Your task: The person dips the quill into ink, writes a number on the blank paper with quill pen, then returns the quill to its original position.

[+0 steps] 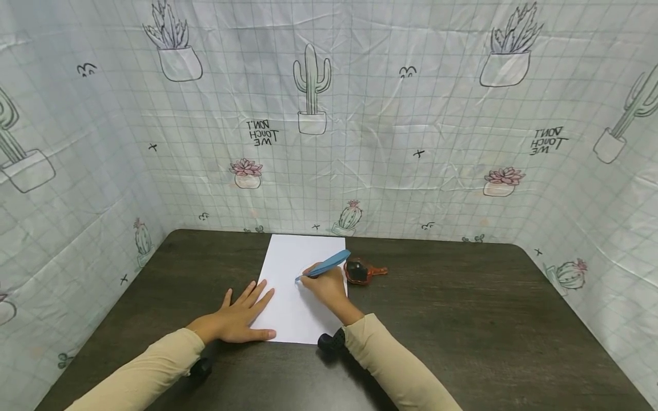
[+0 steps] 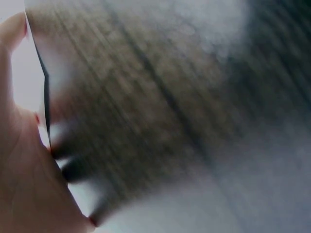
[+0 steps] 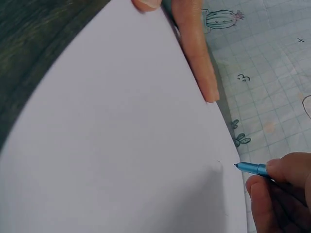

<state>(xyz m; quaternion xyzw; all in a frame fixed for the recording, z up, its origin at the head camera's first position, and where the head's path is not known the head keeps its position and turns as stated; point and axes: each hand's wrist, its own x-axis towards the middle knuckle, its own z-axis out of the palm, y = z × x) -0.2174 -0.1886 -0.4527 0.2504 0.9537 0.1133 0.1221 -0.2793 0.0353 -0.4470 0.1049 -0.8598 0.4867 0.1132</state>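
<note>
Fingers (image 1: 254,293) spread, my left hand (image 1: 231,324) rests over the left edge of the white paper (image 1: 290,308) at lower centre, which could skew if that hand presses too lightly. Mid-frame, my right hand (image 1: 327,286) pinches the blue pen (image 1: 331,262); drifting rightward, it might bump the orange-and-black object (image 1: 358,272) beside it.

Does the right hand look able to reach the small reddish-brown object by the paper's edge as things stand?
Probably yes: the right hand is very near the reddish-brown object, with no obstacle visible between them. But it holds the blue pen, so grasping would likely mean setting that down first.
</note>
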